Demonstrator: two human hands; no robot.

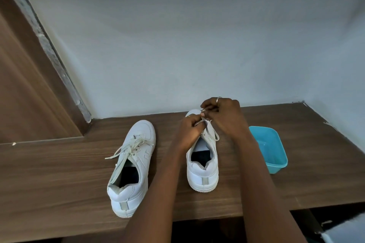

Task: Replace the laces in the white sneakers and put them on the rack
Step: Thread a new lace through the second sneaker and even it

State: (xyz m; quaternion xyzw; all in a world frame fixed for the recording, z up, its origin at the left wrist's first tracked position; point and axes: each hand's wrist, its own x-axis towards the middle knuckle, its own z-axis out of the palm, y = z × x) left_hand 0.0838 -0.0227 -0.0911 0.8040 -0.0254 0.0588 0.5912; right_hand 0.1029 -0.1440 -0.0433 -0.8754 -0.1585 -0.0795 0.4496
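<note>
Head: left hand [190,130], right hand [223,114] pinch flat lace [215,133].

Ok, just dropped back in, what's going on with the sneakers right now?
A person is working on the right sneaker, which stands on the wooden surface. The left hand and the right hand both pinch its lace over the front eyelets. The left sneaker stands beside it untouched, laced, with the ends lying loose. A blue tub sits to the right.

right sneaker [201,171] eyelets hidden by hands [190,132] [223,117], forearms [158,193] cropped below
</note>
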